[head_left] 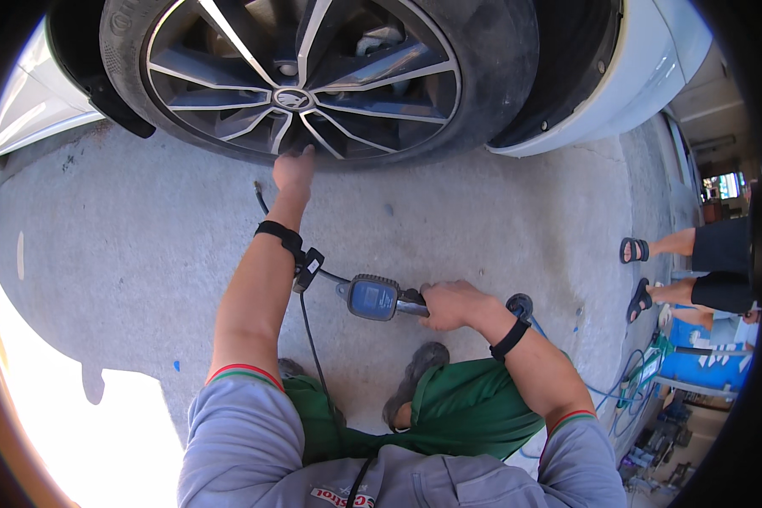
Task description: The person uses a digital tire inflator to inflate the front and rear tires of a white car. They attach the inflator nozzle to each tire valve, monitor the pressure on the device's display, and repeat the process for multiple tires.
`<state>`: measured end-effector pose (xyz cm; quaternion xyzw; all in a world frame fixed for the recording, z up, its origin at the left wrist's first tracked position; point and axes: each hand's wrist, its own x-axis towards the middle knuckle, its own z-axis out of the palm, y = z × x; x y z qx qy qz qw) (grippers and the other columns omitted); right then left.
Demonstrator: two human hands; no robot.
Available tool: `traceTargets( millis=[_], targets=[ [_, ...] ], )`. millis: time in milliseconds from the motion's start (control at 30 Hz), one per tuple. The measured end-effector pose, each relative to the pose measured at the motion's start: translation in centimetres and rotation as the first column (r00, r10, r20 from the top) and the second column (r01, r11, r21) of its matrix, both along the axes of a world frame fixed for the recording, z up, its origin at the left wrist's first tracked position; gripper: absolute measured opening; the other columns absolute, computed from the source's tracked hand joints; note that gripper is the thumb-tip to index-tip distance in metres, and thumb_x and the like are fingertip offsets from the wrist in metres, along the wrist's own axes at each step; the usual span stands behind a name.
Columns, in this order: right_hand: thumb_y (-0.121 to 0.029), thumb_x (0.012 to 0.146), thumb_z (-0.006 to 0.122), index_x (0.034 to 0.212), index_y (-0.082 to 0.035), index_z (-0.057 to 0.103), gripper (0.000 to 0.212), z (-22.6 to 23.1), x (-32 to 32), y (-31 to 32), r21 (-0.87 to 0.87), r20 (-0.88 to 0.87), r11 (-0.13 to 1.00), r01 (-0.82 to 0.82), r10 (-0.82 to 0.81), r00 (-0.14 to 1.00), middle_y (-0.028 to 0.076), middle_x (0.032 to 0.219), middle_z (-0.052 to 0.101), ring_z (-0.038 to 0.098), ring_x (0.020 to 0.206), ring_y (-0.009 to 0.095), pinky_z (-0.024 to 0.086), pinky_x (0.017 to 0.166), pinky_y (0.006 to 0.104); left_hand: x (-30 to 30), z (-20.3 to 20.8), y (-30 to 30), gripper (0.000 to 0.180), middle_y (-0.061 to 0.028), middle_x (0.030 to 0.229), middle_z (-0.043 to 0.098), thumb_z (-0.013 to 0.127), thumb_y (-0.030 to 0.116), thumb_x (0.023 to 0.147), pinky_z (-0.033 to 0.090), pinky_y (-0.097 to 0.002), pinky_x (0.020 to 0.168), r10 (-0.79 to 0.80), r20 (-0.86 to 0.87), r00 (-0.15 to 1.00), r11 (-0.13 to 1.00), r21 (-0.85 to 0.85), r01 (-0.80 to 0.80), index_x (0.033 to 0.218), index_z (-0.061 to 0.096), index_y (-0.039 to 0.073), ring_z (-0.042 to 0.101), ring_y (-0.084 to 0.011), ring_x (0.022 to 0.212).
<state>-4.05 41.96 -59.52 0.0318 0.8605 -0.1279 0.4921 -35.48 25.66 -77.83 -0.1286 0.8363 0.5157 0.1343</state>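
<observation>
Inflating appears under way: left hand (294,172) pinches hose end at wheel (300,80); right hand (450,305) clamped on gauge inflator (376,297); reading check seems due next.

Rough grey concrete floor (483,212), some small dark spots and cracks in it. A car's tyre (491,76) sits right on it at the top. A blue hose (626,385) lies coiled on the right, near someone's sandalled feet (637,275) standing there.
</observation>
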Motion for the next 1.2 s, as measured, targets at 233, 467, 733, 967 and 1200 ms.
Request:
traceTargets(
  millis=[233,467,733,967,1200],
  targets=[
    [-0.037,0.089,0.069,0.119,0.0,0.063,0.049,0.1,0.0,0.0,-0.006,-0.019,1.0,-0.004,0.004,1.0,0.023,0.109,0.073,0.07,0.108,0.041,0.054,0.092,0.051,-0.4,0.1,0.3,0.035,-0.0064,0.068,0.062,0.073,0.031,0.095,0.037,-0.0346,0.047,0.098,0.232,0.968,0.927,0.332,-0.173,0.077,0.063,0.002,0.052,-0.0174,0.052],
    [-0.033,0.086,0.07,0.122,0.001,0.065,0.049,0.3,-0.2,-0.2,0.009,-0.002,1.0,0.004,-0.004,1.0,0.023,0.113,0.074,0.07,0.11,0.039,0.055,0.094,0.049,0.2,1.5,0.1,0.045,-0.0096,0.075,0.067,0.063,0.042,0.099,0.041,-0.0373,0.05,0.005,0.239,0.971,0.94,0.331,-0.087,0.088,0.068,-0.001,0.058,-0.0231,0.057],
    [-0.033,0.086,0.07,0.122,0.001,0.065,0.049,0.5,-0.2,-0.2,0.012,-0.006,1.0,0.009,-0.009,1.0,0.023,0.112,0.074,0.07,0.11,0.039,0.055,0.094,0.0485,0.4,2.7,0.2,0.031,-0.0057,0.067,0.058,0.066,0.027,0.099,0.031,-0.0323,0.047,0.092,0.367,0.926,0.86,0.439,-0.26,0.078,0.062,0.004,0.049,-0.0163,0.053],
    [-0.034,0.086,0.07,0.122,0.001,0.066,0.05,0.6,-0.1,-0.2,0.011,-0.002,1.0,0.009,-0.009,1.0,0.023,0.112,0.074,0.07,0.11,0.039,0.055,0.094,0.0483,0.3,2.5,-0.2,0.031,-0.0024,0.069,0.057,0.066,0.031,0.101,0.031,-0.0299,0.045,0.085,0.548,0.832,0.671,0.586,-0.454,0.083,0.063,0.005,0.048,-0.0144,0.055],
    [-0.034,0.086,0.07,0.122,0.0,0.066,0.05,0.6,-0.1,-0.3,0.016,-0.003,1.0,0.008,-0.008,1.0,0.023,0.113,0.074,0.07,0.11,0.039,0.055,0.094,0.0483,0.1,2.6,-0.4,0.031,-0.0013,0.074,0.059,0.064,0.034,0.102,0.032,-0.0267,0.047,0.036,0.46,0.887,0.786,0.536,-0.31,0.084,0.062,0.008,0.052,-0.0127,0.059]
  ],
)
